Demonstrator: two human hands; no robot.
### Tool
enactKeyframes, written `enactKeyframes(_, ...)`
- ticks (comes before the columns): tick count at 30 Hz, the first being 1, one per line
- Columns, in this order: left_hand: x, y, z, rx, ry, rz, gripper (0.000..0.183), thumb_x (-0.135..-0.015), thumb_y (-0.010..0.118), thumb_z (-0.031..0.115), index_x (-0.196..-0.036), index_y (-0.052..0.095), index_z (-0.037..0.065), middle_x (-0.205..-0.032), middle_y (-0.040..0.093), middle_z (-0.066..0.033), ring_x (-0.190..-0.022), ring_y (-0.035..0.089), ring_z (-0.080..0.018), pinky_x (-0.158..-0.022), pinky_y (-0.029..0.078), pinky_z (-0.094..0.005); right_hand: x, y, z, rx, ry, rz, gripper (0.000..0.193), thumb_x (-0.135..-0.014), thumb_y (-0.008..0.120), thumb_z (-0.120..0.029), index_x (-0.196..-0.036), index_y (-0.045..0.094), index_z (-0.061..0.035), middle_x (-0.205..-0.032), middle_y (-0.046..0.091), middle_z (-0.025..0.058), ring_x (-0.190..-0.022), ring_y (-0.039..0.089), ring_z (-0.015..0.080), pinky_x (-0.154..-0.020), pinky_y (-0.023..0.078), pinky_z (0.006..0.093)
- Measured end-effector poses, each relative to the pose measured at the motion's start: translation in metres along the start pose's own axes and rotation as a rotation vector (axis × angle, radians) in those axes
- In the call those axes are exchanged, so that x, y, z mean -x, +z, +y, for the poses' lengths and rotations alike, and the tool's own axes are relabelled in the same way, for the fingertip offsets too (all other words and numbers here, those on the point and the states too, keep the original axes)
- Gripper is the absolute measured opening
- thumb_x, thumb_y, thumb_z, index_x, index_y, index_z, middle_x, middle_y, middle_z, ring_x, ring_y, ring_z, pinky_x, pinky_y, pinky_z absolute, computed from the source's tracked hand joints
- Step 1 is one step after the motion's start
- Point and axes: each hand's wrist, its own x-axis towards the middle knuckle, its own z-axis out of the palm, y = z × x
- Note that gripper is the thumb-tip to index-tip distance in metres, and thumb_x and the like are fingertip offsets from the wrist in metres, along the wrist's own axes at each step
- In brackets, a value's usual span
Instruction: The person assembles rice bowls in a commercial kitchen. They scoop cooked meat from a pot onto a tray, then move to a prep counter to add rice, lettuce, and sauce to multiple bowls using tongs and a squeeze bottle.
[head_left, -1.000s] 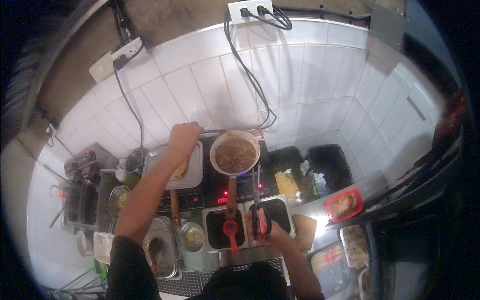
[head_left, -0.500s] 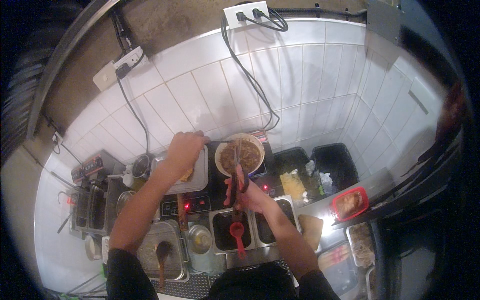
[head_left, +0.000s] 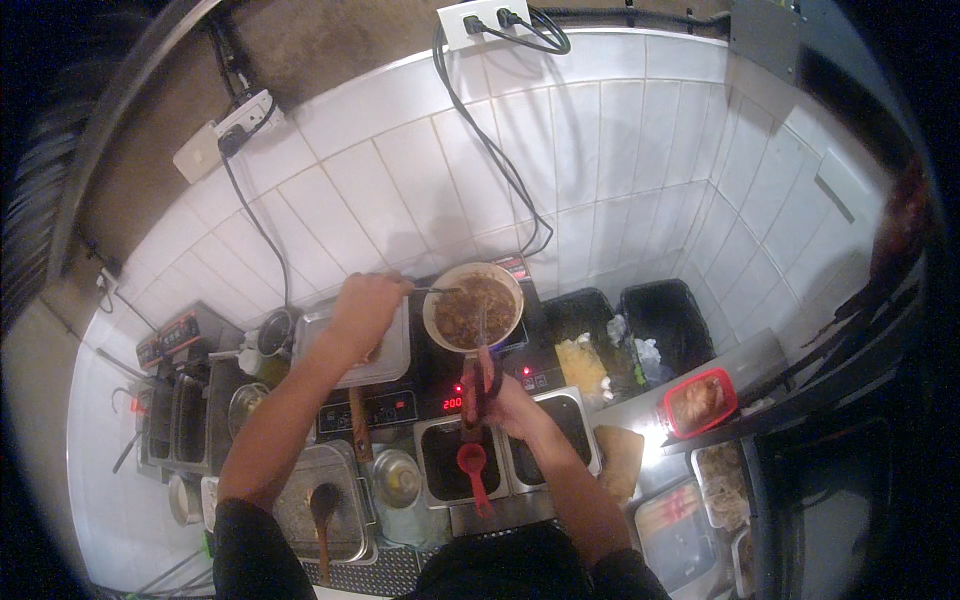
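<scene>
A round pale pan [head_left: 429, 318] of brown, saucy chopped food [head_left: 470, 312] sits on a black induction cooktop [head_left: 432, 372]. My right hand [head_left: 512, 408] is closed on the dark handles of a pair of scissors [head_left: 483, 328], whose blades point down into the food. Coming from the left, my left hand [head_left: 368, 308] grips a thin dark utensil [head_left: 436, 290] that reaches over the pan's rim; its tip is in the food, so its kind is unclear. Below my left wrist lies a pale rectangular tray [head_left: 392, 352], partly covered by the forearm.
A red scoop [head_left: 474, 468] lies across two metal inset containers [head_left: 510, 490] in front. A wooden spoon [head_left: 322, 505] rests on a lidded metal tray at lower left. Black bins [head_left: 668, 312] stand back right, near a red-rimmed food tub [head_left: 698, 404].
The scissor handles have come closer together in my right hand. My left hand has dipped slightly, and its utensil now shows reaching into the pan.
</scene>
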Motion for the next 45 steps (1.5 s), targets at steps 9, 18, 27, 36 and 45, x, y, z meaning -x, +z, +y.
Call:
enactKeyframes(9,-0.018,0.037,0.005,0.017,-0.066,-0.108,0.011,-0.082,0.063,0.007,-0.085,0.073,0.003,-0.090,0.071,-0.0186,-0.085,0.071,-0.0376,-0.074,0.057,-0.0471,0.060,0.006,0.003,-0.137,0.052,0.004,0.072,-0.091,0.040,-0.080,-0.108,0.058,-0.0126,-0.073,0.061,0.0019,-0.062,0.063,0.0205,-0.052,0.045,0.0305)
enactKeyframes(18,-0.057,0.101,0.051,0.095,-0.110,-0.176,0.013,-0.081,0.065,0.010,-0.084,0.076,0.004,-0.087,0.073,-0.0192,-0.081,0.074,-0.0346,-0.072,0.060,-0.0453,0.076,-0.009,0.021,0.151,-0.107,0.143,0.073,-0.095,0.037,-0.077,-0.115,0.055,-0.0087,-0.073,0.060,0.0032,-0.058,0.062,0.0198,-0.041,0.035,0.0246)
enactKeyframes(27,-0.048,0.073,0.016,0.066,-0.134,-0.106,0.013,-0.083,0.064,0.012,-0.085,0.074,0.004,-0.093,0.072,-0.0171,-0.088,0.072,-0.0348,-0.072,0.058,-0.0467,0.069,-0.012,0.014,0.004,0.045,0.045,0.074,-0.094,0.035,-0.078,-0.114,0.056,-0.0101,-0.076,0.062,0.0032,-0.063,0.065,0.0206,-0.043,0.034,0.0252)
enactKeyframes(36,-0.012,0.002,-0.006,0.116,-0.143,0.014,0.017,-0.086,0.064,0.015,-0.100,0.074,0.014,-0.097,0.070,-0.0101,-0.088,0.070,-0.0326,-0.074,0.055,-0.0475,0.033,-0.001,0.003,-0.048,0.139,-0.179,0.080,-0.088,0.036,-0.084,-0.120,0.056,-0.0133,-0.091,0.067,0.0078,-0.097,0.069,0.0322,-0.069,0.056,0.0457)
enactKeyframes(45,0.004,-0.049,0.001,0.059,-0.150,-0.023,0.024,-0.091,0.062,0.019,-0.113,0.072,0.019,-0.098,0.069,-0.0081,-0.089,0.070,-0.0326,-0.073,0.056,-0.0468,0.013,0.002,-0.011,-0.281,0.176,-0.307,0.080,-0.085,0.041,-0.086,-0.119,0.052,-0.0150,-0.103,0.063,0.0115,-0.106,0.065,0.0406,-0.085,0.051,0.0679)
